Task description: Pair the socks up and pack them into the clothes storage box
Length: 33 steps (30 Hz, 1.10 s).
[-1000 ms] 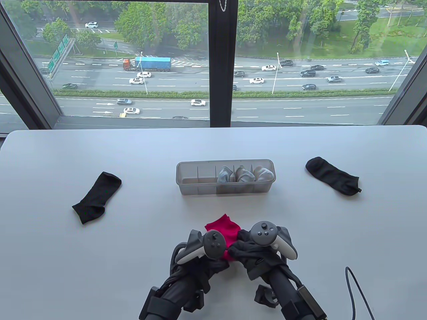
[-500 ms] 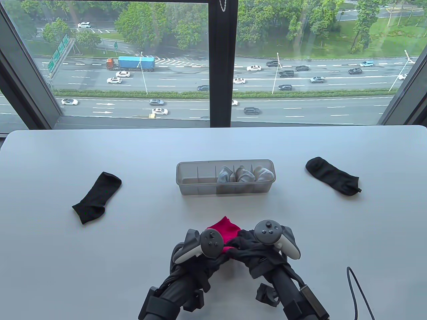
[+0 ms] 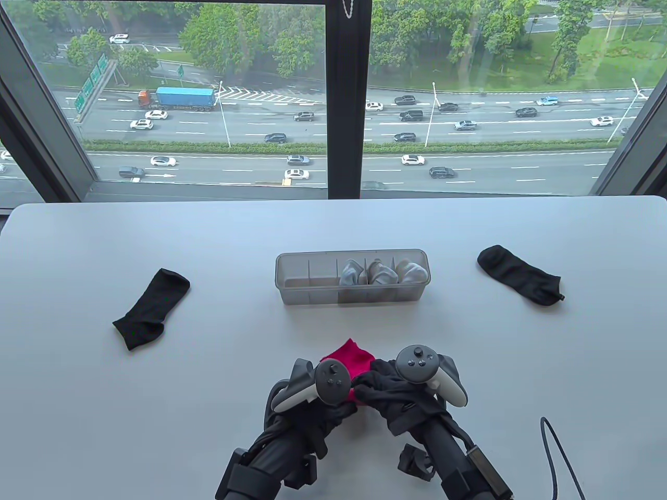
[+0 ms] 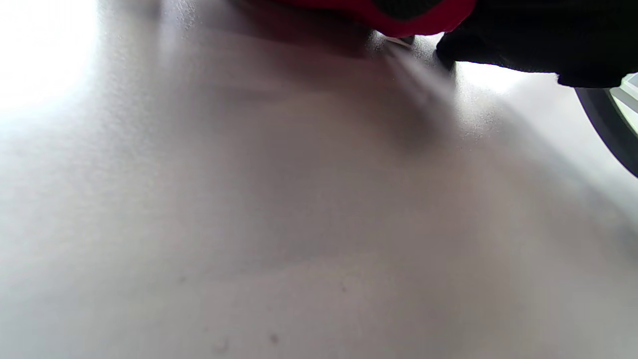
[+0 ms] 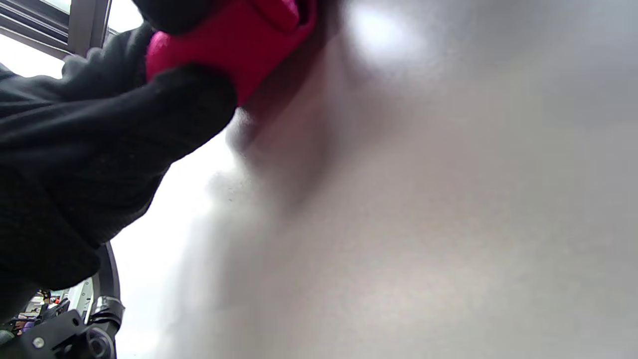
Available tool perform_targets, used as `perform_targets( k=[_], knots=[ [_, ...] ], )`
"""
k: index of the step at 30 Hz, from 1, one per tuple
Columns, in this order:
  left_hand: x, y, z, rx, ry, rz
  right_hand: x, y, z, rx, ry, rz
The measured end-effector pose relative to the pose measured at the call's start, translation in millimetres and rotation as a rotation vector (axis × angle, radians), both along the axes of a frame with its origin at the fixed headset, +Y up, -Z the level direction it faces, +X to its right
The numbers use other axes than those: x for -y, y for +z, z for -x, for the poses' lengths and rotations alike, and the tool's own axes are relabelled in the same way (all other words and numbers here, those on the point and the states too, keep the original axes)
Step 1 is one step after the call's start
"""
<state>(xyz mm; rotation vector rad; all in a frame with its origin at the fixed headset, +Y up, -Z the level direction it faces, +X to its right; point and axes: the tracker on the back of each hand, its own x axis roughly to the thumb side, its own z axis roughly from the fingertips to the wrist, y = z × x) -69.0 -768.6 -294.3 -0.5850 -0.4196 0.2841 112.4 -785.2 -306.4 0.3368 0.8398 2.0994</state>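
A red sock (image 3: 353, 360) lies bunched near the table's front middle. My left hand (image 3: 346, 400) and right hand (image 3: 371, 386) meet over its near end, both gripping it. In the right wrist view, black gloved fingers (image 5: 164, 114) curl round the red sock (image 5: 249, 45). Its lower edge shows at the top of the left wrist view as red sock (image 4: 398, 22). The clear storage box (image 3: 307, 298) stands behind, with rolled grey-white pairs (image 3: 380, 272) in its three right compartments. One black sock (image 3: 151, 310) lies flat at the left, another black sock (image 3: 521, 274) at the right.
A black cable (image 3: 556, 458) loops on the table at the front right. The window frame runs along the table's far edge.
Both hands stay on the red sock with only slight shifts. A little less red shows between them than a second ago. The black socks and the box have not moved.
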Motion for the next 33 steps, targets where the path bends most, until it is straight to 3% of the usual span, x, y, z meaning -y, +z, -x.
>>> perform_targets(
  k=[7, 16, 24, 29, 33],
  knots=[
    [-4.9, 0.2, -0.1, -0.016, -0.008, -0.103, 0.2, -2.8, 1.8, 0.009, 0.046, -0.008],
    [-6.5, -1.4, 1.6, -0.027, -0.011, -0.098, -1.6, -2.0, -0.7, 0.008, -0.012, -0.051],
    [-19.2, 7.3, -5.3, -0.019, -0.054, -0.256, -1.9, 0.3, 0.5, 0.043, -0.084, -0.017],
    [-16.1, 6.7, -5.1, -0.001, -0.083, -0.224, -3.5, 1.7, -0.2, 0.046, -0.071, -0.056],
    [-19.1, 8.7, -7.3, -0.025, -0.115, -0.280, -4.1, -0.3, 0.6, 0.067, -0.090, -0.028]
  ],
)
